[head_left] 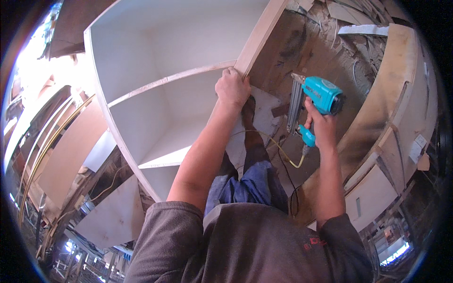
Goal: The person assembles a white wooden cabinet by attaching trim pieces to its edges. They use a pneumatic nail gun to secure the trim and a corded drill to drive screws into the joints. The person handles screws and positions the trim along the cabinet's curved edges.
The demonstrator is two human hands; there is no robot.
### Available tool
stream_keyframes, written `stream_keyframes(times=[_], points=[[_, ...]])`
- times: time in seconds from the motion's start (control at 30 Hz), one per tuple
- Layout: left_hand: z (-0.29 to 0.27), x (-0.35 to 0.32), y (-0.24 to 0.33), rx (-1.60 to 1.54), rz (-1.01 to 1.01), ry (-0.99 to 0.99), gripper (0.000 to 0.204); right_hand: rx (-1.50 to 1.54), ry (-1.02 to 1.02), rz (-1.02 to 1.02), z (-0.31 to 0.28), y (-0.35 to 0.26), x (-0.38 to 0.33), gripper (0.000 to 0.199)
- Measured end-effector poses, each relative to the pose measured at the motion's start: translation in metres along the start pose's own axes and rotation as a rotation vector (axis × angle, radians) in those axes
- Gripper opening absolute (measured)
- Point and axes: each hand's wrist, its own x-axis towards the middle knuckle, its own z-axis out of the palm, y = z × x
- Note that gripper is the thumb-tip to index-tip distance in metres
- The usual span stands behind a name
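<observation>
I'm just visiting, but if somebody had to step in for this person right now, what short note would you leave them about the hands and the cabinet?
Left hand: gripping the front edge of the white cabinet's side panel, where a shelf meets it.
Right hand: holding the turquoise nail gun off the panel, above the floor; its yellow hose trails down.
Done: the carcass stands with shelves set in place.
Left: cannot tell which joints are already nailed; check the one under the left hand first, probably.
Mind the offcuts on the floor.
</observation>
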Motion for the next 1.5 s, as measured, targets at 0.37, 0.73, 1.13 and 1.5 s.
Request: stream_keyframes(times=[0.37,0.73,1.13,1.5], points=[[0.005,-0.004,-0.001,-0.072,-0.021,0.099,0.052,-0.505,-0.287,-0.414,0.047,-0.046,0.071,0.03],[0.007,-0.003,-0.002,-0.119,-0.041,0.064,0.052,-0.856,-0.302,-0.581,0.076,-0.051,0.078,0.037],[0.013,-0.001,-0.004,-0.122,-0.02,0.086,0.047,-0.94,-0.277,-0.615,0.08,-0.056,0.078,0.037],[0.015,0.002,-0.004,-0.08,-0.027,0.1,0.038,-0.893,-0.324,-0.505,0.088,-0.08,0.073,0.043]])
